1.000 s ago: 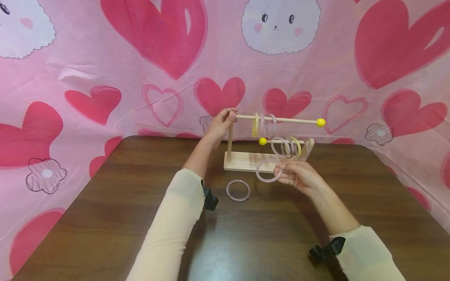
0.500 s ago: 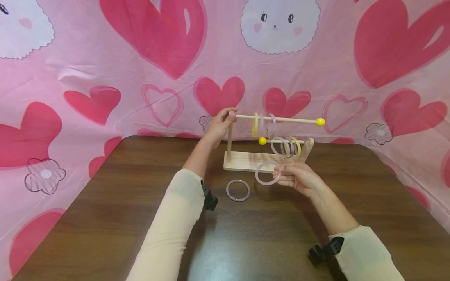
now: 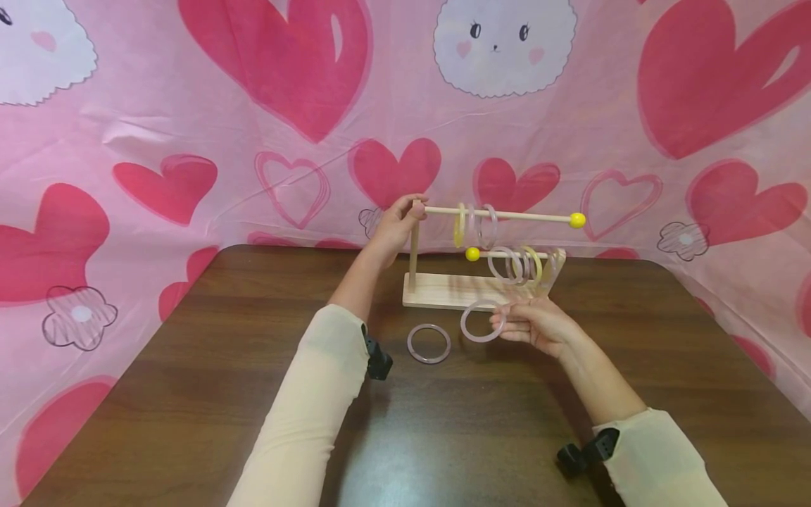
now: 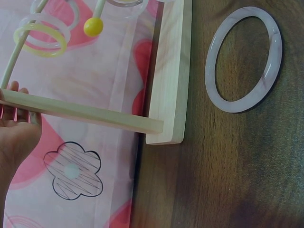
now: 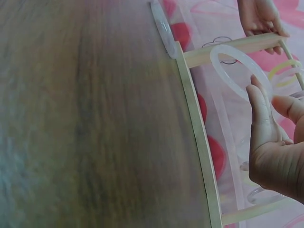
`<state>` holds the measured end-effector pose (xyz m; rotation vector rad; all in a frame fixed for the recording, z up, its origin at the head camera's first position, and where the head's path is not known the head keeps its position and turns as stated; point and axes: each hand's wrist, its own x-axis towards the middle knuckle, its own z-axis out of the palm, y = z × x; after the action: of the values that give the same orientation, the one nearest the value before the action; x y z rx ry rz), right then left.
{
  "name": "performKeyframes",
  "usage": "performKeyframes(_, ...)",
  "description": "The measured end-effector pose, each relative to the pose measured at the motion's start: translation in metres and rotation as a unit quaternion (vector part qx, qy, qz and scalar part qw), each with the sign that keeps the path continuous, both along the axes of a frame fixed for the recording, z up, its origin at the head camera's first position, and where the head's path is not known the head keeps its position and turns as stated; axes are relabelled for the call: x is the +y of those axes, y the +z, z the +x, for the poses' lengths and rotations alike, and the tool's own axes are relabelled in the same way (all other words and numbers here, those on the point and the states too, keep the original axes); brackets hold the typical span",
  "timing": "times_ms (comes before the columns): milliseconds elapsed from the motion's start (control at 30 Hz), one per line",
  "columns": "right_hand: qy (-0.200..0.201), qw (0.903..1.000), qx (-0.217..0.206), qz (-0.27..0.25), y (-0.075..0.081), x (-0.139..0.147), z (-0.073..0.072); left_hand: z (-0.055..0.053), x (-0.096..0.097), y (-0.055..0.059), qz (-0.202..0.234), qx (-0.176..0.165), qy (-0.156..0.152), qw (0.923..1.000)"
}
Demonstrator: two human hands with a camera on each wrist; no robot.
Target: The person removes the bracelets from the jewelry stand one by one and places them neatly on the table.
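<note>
A wooden bangle stand (image 3: 437, 290) has two bars with yellow ball ends. My left hand (image 3: 394, 229) grips the top of its left upright (image 4: 95, 113), fingers round the wood in the left wrist view. Between thumb and fingers, my right hand (image 3: 545, 324) pinches a pale lilac bangle (image 3: 480, 340) in front of the stand's base. The right wrist view shows this bangle (image 5: 223, 71) tilted at the fingertips. A second lilac bangle (image 3: 429, 362) lies flat on the table, left of the held one. Yellow and pale bangles (image 3: 459, 229) hang from the upper bar.
Several more bangles (image 3: 537, 267) hang on the lower bar, whose ball end (image 3: 472, 254) points left. The upper bar's ball end (image 3: 577, 220) sticks out to the right. Behind the dark wooden table (image 3: 443, 436) hangs a pink heart-patterned cloth (image 3: 241, 120).
My right hand has lowered the held bangle slightly, bringing it a little nearer to me. My left hand and the stand have stayed in place.
</note>
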<state>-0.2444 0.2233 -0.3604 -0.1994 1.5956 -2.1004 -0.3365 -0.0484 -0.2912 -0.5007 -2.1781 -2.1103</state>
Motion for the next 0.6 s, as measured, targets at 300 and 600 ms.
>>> performKeyframes(300, 0.006, 0.9997, -0.01, 0.02, -0.0021, -0.0002, -0.0002, -0.0005, -0.0003, -0.0002, 0.008, 0.002, -0.006, 0.9999)
performKeyframes(600, 0.011, 0.9986, -0.011, 0.051, -0.0062, -0.0002, -0.0019, -0.0012, -0.0002, -0.001, 0.013, 0.0, -0.004, 0.9999)
